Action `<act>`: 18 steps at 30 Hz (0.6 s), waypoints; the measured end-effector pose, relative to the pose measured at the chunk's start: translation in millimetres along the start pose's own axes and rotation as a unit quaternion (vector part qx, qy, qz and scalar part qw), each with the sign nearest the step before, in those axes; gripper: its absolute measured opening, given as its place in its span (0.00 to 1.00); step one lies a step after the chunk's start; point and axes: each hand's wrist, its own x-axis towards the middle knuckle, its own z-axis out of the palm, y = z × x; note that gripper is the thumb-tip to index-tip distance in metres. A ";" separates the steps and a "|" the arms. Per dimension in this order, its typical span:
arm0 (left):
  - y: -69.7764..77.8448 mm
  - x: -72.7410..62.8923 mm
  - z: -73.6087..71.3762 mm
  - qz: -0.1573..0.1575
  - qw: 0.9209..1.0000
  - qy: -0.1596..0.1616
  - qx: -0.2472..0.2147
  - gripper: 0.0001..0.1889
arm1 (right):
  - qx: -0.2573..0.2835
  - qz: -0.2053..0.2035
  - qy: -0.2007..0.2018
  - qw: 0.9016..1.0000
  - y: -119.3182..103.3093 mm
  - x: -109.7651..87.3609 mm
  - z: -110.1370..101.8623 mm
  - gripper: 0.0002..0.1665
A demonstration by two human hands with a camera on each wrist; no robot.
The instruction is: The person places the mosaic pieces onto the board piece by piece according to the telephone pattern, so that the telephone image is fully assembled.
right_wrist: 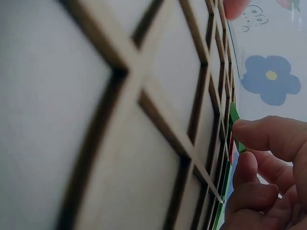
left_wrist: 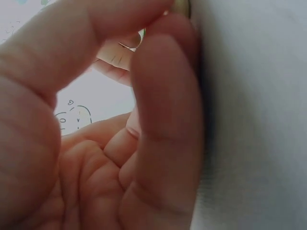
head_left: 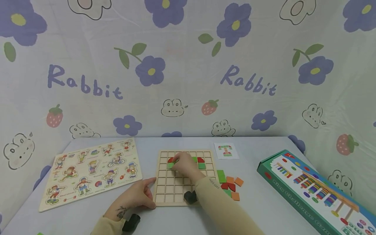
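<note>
Green tile (right_wrist: 234, 113) pinched in right hand (head_left: 186, 165), over gridded board (head_left: 169, 189)

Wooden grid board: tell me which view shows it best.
The head view: most of the board shows around the right hand and sleeve. The right wrist view gives only a slanted close-up of its bars and cells; the left wrist view shows at most a sliver.

My head view stands well back, facing forward and down over the bench (head_left: 273, 209) to the printed backdrop (head_left: 182, 85). On the left wrist I'm right up against the left fingers (left_wrist: 165, 96), bench tipped sideways. My right-wrist view skims close along the grid board (right_wrist: 136, 69) toward the right fingers (right_wrist: 273, 136); head shares both. All three catch backdrop.
</note>
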 end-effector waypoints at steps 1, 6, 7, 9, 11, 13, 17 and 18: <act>0.0 0.1 -0.2 0.000 1.000 -0.001 -0.001 0.49 | -0.004 0.002 0.001 1.000 0.0 0.1 0.7 0.13; 1.0 0.1 0.0 -0.002 1.000 0.005 0.003 0.49 | -0.024 0.002 0.007 1.000 -0.8 -0.4 2.1 0.14; 1.6 -0.1 0.1 -0.004 1.000 0.008 0.005 0.49 | -0.028 0.001 0.008 1.000 -1.0 -0.4 2.2 0.14; 2.3 0.0 0.4 -0.007 1.000 0.011 0.009 0.49 | -0.036 0.000 0.009 0.999 -1.6 -0.4 2.0 0.14; 2.4 0.6 0.7 -0.010 1.000 0.012 0.011 0.49 | -0.038 0.000 0.008 0.999 -2.0 -0.6 2.2 0.14; 2.5 0.8 0.7 -0.012 1.000 0.012 0.011 0.49 | -0.033 -0.001 0.006 0.999 -2.4 -1.4 2.0 0.15; 1.9 1.4 0.4 -0.012 1.000 0.010 0.011 0.49 | 0.016 -0.019 0.006 1.000 -4.2 -5.7 -4.1 0.17; 1.9 1.5 0.3 -0.012 1.000 0.009 0.010 0.49 | 0.030 -0.026 0.008 0.999 -4.8 -7.7 -7.6 0.18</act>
